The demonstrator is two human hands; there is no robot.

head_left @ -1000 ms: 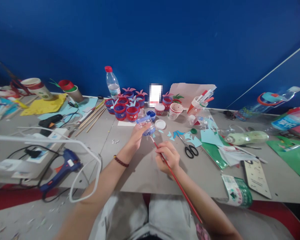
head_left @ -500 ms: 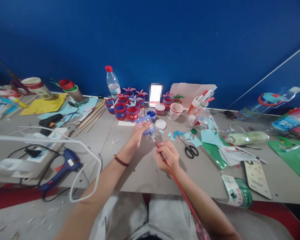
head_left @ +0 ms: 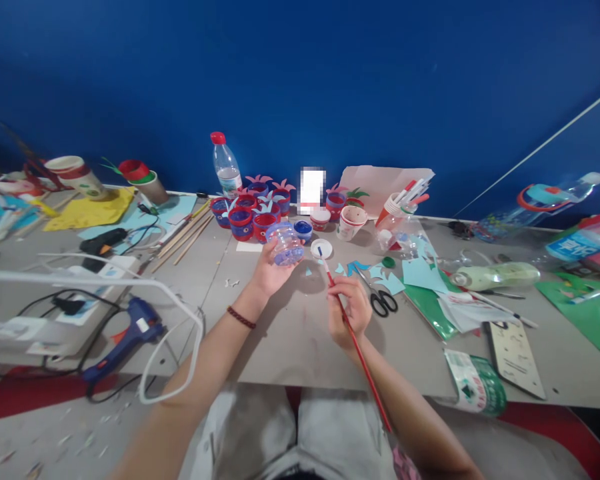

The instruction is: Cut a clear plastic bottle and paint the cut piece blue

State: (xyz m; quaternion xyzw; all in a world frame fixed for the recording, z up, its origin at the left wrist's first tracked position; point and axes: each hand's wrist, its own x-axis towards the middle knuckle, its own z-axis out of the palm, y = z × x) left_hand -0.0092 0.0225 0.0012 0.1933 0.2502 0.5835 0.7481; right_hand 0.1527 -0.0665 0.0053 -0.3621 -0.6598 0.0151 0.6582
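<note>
My left hand (head_left: 269, 270) is closed around a clear plastic bottle bottom (head_left: 285, 244) with blue-purple paint on its rim and base. My right hand (head_left: 350, 312) grips a long red-handled paintbrush (head_left: 353, 340). The brush's dark tip is over a white lid (head_left: 325, 247); whether it touches the lid I cannot tell. Just behind the bottle piece stands an open jar of blue paint (head_left: 303, 231). Several painted red and blue cups (head_left: 241, 223) with paper leaves on top are grouped at the back, left of the jar.
Black-handled scissors (head_left: 383, 303) lie among blue paper scraps (head_left: 390, 280) to the right. A white paper cup (head_left: 351, 223) and a cup of markers (head_left: 395, 207) stand behind. On the left are a blue glue gun (head_left: 125, 337), a power strip (head_left: 87, 307) and wooden sticks (head_left: 187, 233).
My right hand has moved right with the brush, its tip leaving the bottle piece and reaching the white lid. My left hand has turned the bottle piece and shifted slightly left.
</note>
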